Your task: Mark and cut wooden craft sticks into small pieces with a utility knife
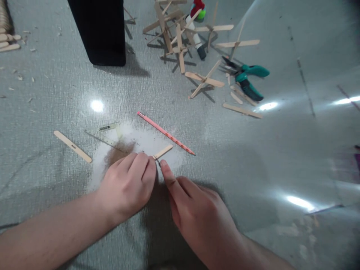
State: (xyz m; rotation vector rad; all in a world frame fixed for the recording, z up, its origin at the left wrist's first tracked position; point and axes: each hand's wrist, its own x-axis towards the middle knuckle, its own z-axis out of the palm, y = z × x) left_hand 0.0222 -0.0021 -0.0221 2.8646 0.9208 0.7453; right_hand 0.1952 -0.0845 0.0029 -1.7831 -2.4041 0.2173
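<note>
A wooden craft stick (163, 151) lies at a slant on the whitish patch, its near end under the closed fingers of my left hand (131, 180). My right hand (197, 210) is wrapped round a small knife (158, 161). Only its thin dark blade shows, meeting the stick beside my left fingertips; the handle is hidden. My right index finger stretches along the blade. Just beyond the hands lies a pink pencil (165, 133), point to the right. A loose craft stick (72, 146) with a small dark mark rests to the left. A clear ruler (108, 140) sits partly behind my left hand.
A black upright object (104, 33) stands at the back. Right of it are several crossed-stick pieces (180, 45), a white tube (195, 37) and teal-handled pliers (247, 78). Another stick (242, 111) and scraps lie near the pliers. More sticks (8, 43) are at far left.
</note>
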